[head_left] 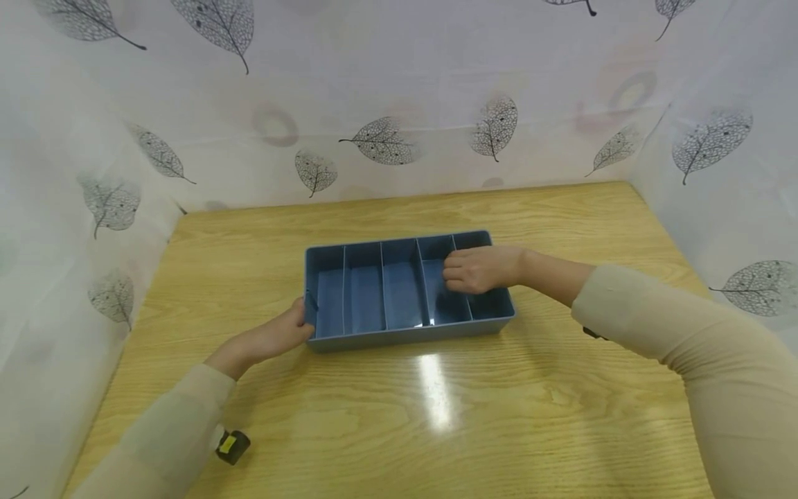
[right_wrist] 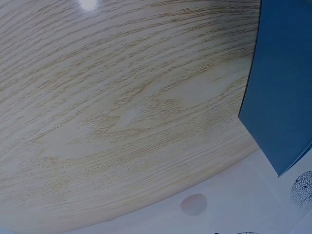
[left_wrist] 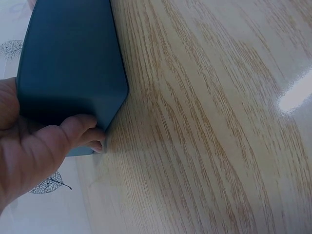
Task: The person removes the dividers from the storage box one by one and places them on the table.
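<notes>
A blue-grey rectangular box (head_left: 405, 338) with five compartments side by side, parted by thin upright dividers (head_left: 384, 287), sits on the wooden table. At its left end my left hand (head_left: 283, 333) grips the box near the front corner. The left wrist view shows bent fingers of that left hand (left_wrist: 48, 146) against the outside of the box wall (left_wrist: 73, 53). Over the two rightmost compartments, my right hand (head_left: 480, 269) is curled, covering the middle of the rightmost divider. Its fingertips are hidden, so whether it pinches anything is unclear. Only the box's outer wall (right_wrist: 280, 87) shows in the right wrist view.
The wooden table (head_left: 374, 416) reaches a leaf-patterned white sheet (head_left: 399, 90) at the back and both sides. A black device with a yellow label (head_left: 233, 447) is beside the left sleeve. Light glares off the tabletop in front of the box.
</notes>
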A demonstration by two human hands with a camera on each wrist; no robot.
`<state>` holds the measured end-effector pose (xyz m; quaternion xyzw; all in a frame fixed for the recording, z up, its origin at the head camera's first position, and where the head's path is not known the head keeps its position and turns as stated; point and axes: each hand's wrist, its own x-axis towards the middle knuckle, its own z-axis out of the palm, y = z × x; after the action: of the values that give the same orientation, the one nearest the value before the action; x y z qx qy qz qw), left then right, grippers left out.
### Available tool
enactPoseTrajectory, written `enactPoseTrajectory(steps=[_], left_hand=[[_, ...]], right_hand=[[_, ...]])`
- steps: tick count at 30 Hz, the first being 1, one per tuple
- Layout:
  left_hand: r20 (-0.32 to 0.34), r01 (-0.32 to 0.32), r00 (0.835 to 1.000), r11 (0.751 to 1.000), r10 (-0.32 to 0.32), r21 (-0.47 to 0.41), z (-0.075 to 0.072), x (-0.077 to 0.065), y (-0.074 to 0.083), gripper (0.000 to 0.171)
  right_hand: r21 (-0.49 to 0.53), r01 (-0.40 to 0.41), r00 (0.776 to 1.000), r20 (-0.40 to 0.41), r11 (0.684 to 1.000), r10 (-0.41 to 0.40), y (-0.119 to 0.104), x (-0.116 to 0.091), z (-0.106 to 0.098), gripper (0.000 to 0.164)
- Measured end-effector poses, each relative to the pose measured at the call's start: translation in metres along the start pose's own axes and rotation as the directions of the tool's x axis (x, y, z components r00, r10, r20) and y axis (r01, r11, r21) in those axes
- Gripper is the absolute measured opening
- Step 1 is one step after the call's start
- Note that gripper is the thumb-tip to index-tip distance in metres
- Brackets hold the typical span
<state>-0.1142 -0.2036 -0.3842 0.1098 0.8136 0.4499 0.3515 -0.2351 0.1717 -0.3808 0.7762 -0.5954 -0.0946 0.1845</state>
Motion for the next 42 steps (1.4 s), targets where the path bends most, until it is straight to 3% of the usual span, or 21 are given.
enactPoseTrajectory(steps=[15,30,42], left_hand=[[0.006,0.011,1.0,1.0,-0.011,0.015,0.001,-0.001,0.002,0.069],[0.016,0.014,1.0,1.0,-0.014,-0.014,0.001,-0.001,0.006,0.071],[0.012,0.022,1.0,1.0,-0.022,0.005,0.001,-0.002,0.003,0.071]], right_hand=[[-0.016,0.001,0.999,-0.033,1.0,-0.001,0.001,0.0,0.002,0.009],[-0.031,-0.009,1.0,0.024,0.999,0.01,0.005,0.0,-0.013,0.01],[-0.033,0.015,1.0,0.018,0.999,-0.014,0.011,0.003,-0.027,0.017]])
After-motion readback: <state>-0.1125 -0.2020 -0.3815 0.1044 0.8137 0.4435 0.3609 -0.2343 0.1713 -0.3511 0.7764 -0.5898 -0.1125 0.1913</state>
